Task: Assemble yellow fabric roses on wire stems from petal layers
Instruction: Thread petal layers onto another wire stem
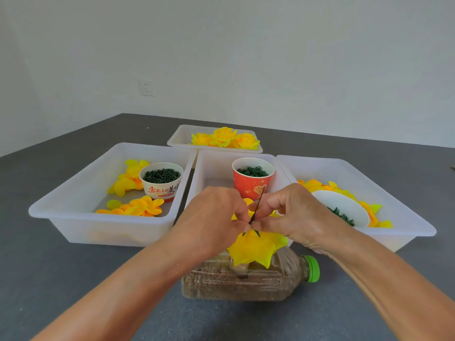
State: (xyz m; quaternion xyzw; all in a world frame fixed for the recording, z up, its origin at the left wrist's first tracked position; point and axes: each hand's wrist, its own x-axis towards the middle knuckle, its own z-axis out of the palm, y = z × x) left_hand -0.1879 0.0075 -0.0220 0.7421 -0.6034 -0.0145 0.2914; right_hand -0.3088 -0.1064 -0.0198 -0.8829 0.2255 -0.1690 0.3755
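A yellow fabric rose (256,249) hangs upside down between my hands, its petals spread over a lying bottle. A thin dark wire stem (257,205) sticks up and away from its base, where a small green calyx (251,233) shows. My left hand (216,217) pinches the flower's base at the stem. My right hand (293,212) pinches the same spot from the other side, fingers curled round the stem. Loose yellow petal layers (133,178) lie in the left tray.
A sand-filled plastic bottle (246,279) with a green cap lies under the flower. Several white trays (73,207) stand behind, holding a white cup (161,180) and a red cup (252,178) of green parts, a white bowl (344,207) and finished roses (225,137).
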